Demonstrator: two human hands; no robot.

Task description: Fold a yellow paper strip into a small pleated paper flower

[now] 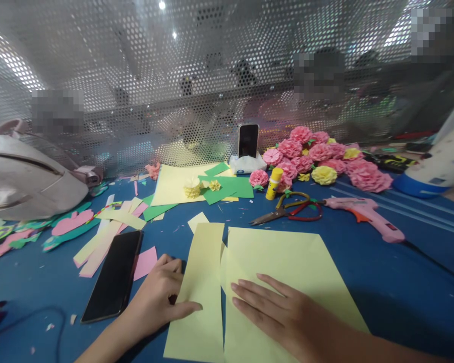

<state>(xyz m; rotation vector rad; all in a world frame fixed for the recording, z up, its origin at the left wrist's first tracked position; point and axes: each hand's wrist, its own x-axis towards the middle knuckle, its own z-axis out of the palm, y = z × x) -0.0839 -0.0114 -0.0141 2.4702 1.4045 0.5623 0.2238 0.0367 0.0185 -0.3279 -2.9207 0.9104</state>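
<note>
A narrow strip of pale yellow paper (202, 272) lies on the blue table, parted by a thin gap from a larger yellow sheet (280, 254). My left hand (161, 287) holds the strip at its left edge, thumb on top and the other fingers curled at the side, their tips partly hidden. Flat on the larger sheet rests my right hand (276, 305), its fingers stretched toward the gap. Smaller yellow pieces (199, 221) show behind the strip and through the gap.
Left of my hands lie a black phone (113, 275), a pink paper square (145, 263) and paper strips (98, 242). Scissors (287, 209), a glue stick (274, 183) and a pink glue gun (366, 212) lie or stand behind, near paper flowers (310, 156). A perforated metal panel (155, 116) closes the back.
</note>
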